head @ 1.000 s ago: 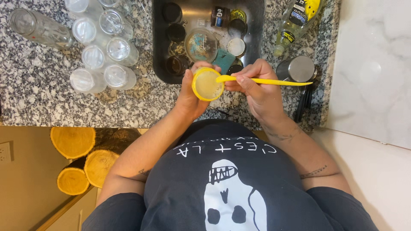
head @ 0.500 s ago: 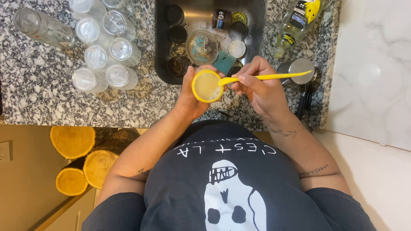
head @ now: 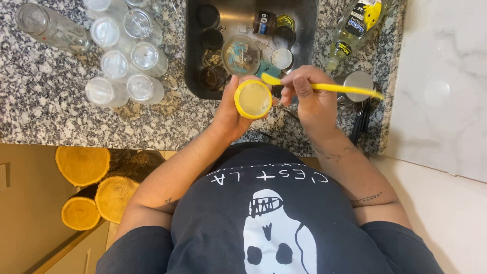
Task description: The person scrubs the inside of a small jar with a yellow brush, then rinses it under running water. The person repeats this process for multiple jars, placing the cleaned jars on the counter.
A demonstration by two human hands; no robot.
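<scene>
— Holding anything, that left hand (head: 231, 109)?

— Yes, its grip is wrapped around a round yellow lid (head: 253, 99), over the desk's (head: 45, 101) near edge, just in front of the sink (head: 193, 61).

— And the right hand (head: 309, 96)?

— Its fingers pinch a yellow brush (head: 324, 87), the head touching the lid's rim.

— Anything else nearby?

— Clear glass jars (head: 127, 66) stand near the desk's far left corner; a dish-soap bottle (head: 355, 28) lies right of the sink.

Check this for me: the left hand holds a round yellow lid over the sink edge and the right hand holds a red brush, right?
Not quite: the brush in the right hand is yellow, not red, as the head view shows. The left hand does hold the round yellow lid by the sink.
</scene>
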